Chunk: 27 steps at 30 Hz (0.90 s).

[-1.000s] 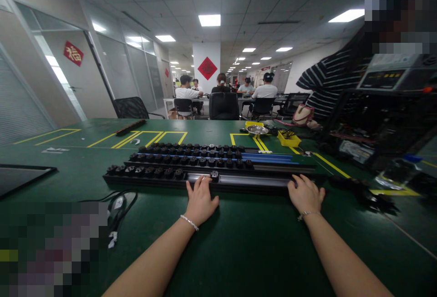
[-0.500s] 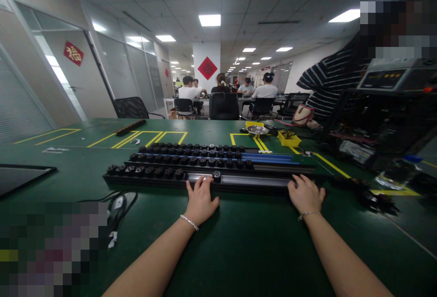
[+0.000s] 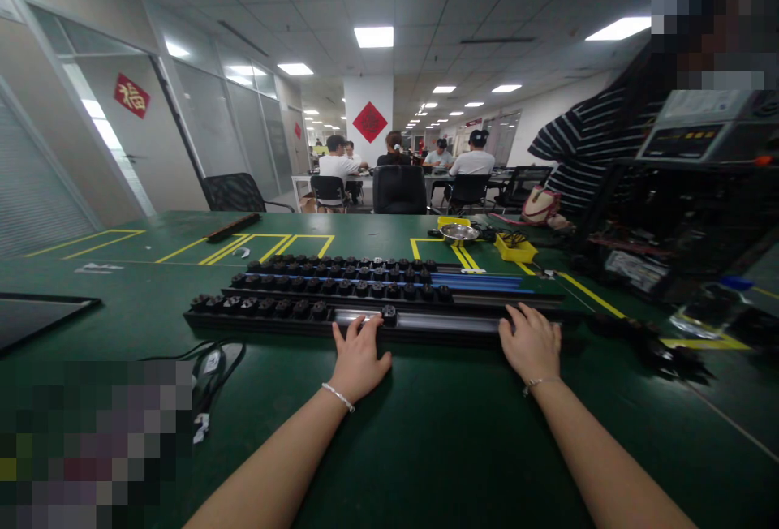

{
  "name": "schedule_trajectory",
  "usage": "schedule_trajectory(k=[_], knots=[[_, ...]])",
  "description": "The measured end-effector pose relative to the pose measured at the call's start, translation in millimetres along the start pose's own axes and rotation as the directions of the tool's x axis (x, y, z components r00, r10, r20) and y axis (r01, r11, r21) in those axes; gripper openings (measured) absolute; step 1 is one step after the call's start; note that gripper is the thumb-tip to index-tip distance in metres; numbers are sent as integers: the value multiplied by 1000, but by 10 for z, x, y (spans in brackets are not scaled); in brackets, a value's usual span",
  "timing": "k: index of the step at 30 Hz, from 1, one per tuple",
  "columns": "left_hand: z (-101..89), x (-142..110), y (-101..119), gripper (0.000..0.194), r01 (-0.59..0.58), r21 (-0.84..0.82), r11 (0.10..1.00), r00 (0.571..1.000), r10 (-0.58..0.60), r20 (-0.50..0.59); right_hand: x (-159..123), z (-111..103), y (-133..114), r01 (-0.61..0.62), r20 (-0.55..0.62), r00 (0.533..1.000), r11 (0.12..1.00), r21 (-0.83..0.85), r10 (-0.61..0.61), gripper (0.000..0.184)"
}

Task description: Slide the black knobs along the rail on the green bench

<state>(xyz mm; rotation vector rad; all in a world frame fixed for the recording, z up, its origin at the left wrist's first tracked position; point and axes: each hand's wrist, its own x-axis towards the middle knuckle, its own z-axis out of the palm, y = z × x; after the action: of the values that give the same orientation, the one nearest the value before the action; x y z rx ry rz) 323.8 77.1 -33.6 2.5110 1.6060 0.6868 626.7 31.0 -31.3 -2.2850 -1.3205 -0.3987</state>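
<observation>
A long black rail (image 3: 444, 336) with a shiny inner channel lies across the table in front of me. Several black knob-like parts (image 3: 283, 307) sit in a row at its left end. One separate black part (image 3: 388, 315) stands in the channel near the middle. My left hand (image 3: 360, 354) rests on the rail with fingers spread, its fingertips just left of that single part. Farther right, my right hand (image 3: 531, 341) lies over the rail, fingers stretched out over its edge. Neither hand visibly grips anything.
Behind lie more rails (image 3: 341, 273) filled with black parts, some blue. A metal bowl (image 3: 459, 233), a yellow tray (image 3: 514, 248) and dark loose parts (image 3: 663, 354) are to the right. A cable (image 3: 225, 371) lies at left. A person in a striped top (image 3: 584, 135) stands at right.
My right hand has slid left along the rail. The single black part has shifted very slightly right, while my left hand has barely moved.
</observation>
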Motion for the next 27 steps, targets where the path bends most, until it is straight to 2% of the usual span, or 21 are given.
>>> schedule_trajectory(k=[3, 6, 9, 12, 19, 27], knots=[[11, 4, -3, 56, -12, 1, 1000, 1000, 12, -11, -68, -57, -245, 156, 7, 988, 987, 45, -156, 49], [10, 5, 9, 57, -7, 20, 1000, 1000, 7, -4, -189, -88, -552, 304, 49, 949, 943, 137, -313, 48], [3, 2, 29, 58, 5, 30, 1000, 1000, -5, 3, -343, -107, -856, 403, 106, 894, 885, 235, -435, 48], [2, -2, 38, 59, 5, 29, 1000, 1000, -5, 3, -473, -133, -1068, 432, 168, 855, 853, 292, -490, 49], [29, 2, 27, 59, -22, 27, 999, 1000, 23, -15, -545, -107, -1153, 445, 284, 801, 842, 304, -526, 54], [62, 7, 32, 59, -35, 12, 999, 999, 35, -23, -572, -20, -1151, 516, 244, 785, 819, 251, -569, 55]])
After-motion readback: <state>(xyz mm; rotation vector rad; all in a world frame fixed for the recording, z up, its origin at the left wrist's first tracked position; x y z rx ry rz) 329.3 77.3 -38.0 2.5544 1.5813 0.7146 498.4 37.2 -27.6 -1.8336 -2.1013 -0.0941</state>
